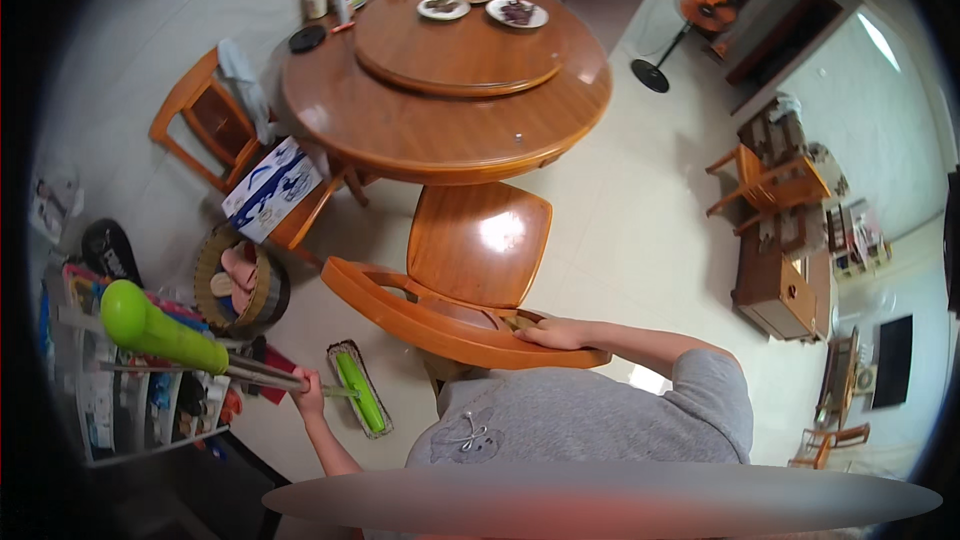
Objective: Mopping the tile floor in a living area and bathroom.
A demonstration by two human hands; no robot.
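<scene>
My left hand [308, 395] is closed around the metal pole of a flat mop [358, 392]. The mop's thick lime-green grip rises toward the upper left, and its green head with a grey fringed pad lies flat on the floor. My right hand [553, 333] grips the curved top of a wooden chair's back [440, 320], the fingers hooked over it and partly hidden. That chair stands right in front of me, its glossy seat pointing to the round wooden table [450, 145].
Plates of food stand on the table's turntable [460, 65]. At left are another chair [210, 120] with a blue-white box [272, 188], a round basket [245, 280] holding pink slippers, and a cluttered shelf [150, 415]. An orange fan [705, 8] and wooden furniture [785, 290] stand right.
</scene>
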